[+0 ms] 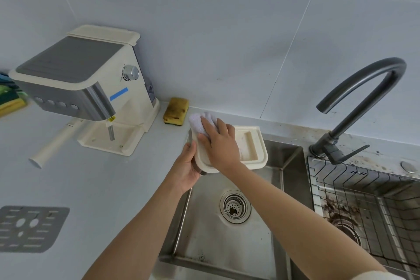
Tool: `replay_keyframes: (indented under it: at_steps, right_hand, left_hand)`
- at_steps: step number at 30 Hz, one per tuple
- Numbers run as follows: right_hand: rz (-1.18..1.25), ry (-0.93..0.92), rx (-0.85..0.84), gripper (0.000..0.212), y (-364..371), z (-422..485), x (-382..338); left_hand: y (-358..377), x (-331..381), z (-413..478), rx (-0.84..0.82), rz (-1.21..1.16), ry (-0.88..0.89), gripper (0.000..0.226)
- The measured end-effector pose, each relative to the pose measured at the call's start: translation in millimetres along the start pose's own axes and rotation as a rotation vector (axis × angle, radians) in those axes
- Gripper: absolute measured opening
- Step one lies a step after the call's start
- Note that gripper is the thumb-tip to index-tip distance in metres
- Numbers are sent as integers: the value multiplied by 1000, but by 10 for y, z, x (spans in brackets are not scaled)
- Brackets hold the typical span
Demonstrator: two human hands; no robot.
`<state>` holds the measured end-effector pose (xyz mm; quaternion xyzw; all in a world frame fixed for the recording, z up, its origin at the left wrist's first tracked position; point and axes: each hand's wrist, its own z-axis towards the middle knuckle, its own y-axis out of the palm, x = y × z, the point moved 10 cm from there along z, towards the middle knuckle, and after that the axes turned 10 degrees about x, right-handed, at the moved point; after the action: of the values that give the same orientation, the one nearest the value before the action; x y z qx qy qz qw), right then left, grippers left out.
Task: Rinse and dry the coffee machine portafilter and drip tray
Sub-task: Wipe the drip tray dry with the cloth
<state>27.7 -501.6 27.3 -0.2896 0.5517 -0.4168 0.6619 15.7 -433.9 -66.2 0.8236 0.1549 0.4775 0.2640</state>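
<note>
The cream drip tray (248, 143) hangs over the left sink basin's back left corner. My left hand (187, 166) grips its near left edge from below. My right hand (218, 143) presses a pale lilac cloth (197, 124) onto the tray's inside, fingers spread over the cloth. The grey slotted tray cover (31, 228) lies flat on the counter at the lower left. The cream coffee machine (86, 88) stands at the back left, with a white portafilter handle (53, 144) sticking out toward the front left; its head is hidden under the machine.
A stainless sink (204, 229) with a strainer drain (235, 206) lies below my arms. A wire rack (363, 207) fills the right basin. The dark curved tap (363, 102) stands at the right. A worn yellow sponge (176, 111) leans at the wall; more sponges (11, 100) sit far left.
</note>
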Motion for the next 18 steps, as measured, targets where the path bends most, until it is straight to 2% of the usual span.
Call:
replay_keyframes:
  at_steps: [3, 4, 8, 12, 16, 18]
  right_hand:
    - [-40, -30, 1, 45, -5, -28, -74]
    - [-55, -45, 4, 44, -8, -45, -93]
    - [-44, -71, 5, 37, 10, -80, -117]
    - [-30, -145, 36, 23, 22, -128, -166]
    - [-118, -249, 16, 32, -9, -145, -225]
    - [-141, -271, -80, 28, -3, -199, -251]
  left_hand:
    - [43, 20, -23, -8, -6, 11, 59]
    - [58, 17, -32, -11, 3, 4, 54]
    - [35, -16, -30, 1, -29, -17, 61]
    - [23, -56, -52, 11, -35, -23, 56]
    - [50, -70, -65, -3, -1, -11, 55]
    - [58, -45, -63, -28, 15, 12, 57]
